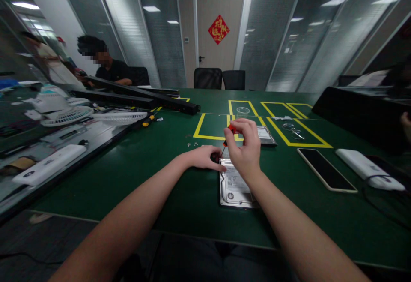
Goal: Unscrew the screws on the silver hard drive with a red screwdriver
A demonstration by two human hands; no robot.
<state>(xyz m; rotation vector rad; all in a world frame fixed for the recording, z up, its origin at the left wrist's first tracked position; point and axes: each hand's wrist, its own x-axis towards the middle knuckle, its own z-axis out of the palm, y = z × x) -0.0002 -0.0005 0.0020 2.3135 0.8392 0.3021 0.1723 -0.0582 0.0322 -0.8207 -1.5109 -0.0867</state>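
Observation:
A silver hard drive (233,187) lies flat on the green table (160,175) in front of me. My right hand (245,147) is closed around a small red-handled screwdriver (230,131), held upright with its tip at the drive's far left corner. My left hand (205,157) rests curled on the table against that same corner, fingers pressed by the screwdriver tip. A second drive-like part (266,135) lies just beyond my right hand inside the yellow tape boxes (205,127).
A smartphone (326,169) and a white power bank (369,169) lie to the right. Long black bars (144,95) and white fans (69,115) sit at left, with a seated person (111,67) behind. Tiny screws (192,144) and a yellow-handled screwdriver (148,121) lie nearby.

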